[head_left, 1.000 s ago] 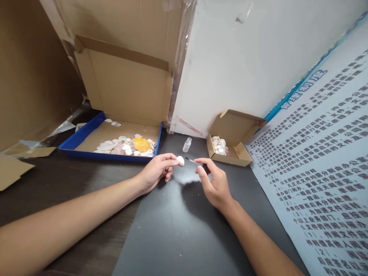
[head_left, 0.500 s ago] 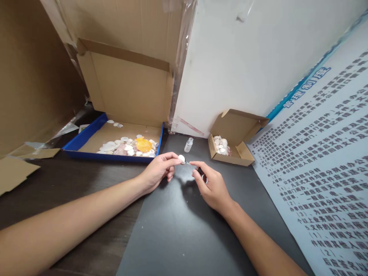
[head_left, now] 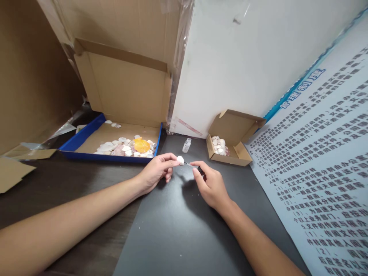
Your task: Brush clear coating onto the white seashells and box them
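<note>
My left hand (head_left: 156,171) pinches a small white shell (head_left: 180,160) between thumb and forefinger, a little above the dark mat (head_left: 178,226). My right hand (head_left: 209,184) is closed on a thin brush (head_left: 188,164) whose tip touches the shell. A small clear bottle (head_left: 186,145) stands just behind the two hands. The brush handle is mostly hidden in my fingers.
A blue tray (head_left: 77,140) lined with cardboard holds several shells and an orange one, at the back left. A small open cardboard box (head_left: 240,155) with shells sits at the back right. A printed poster (head_left: 319,172) leans on the right. Cardboard walls stand behind.
My right hand has moved left, bringing the brush tip from a short gap onto the shell. My left hand has barely moved.
</note>
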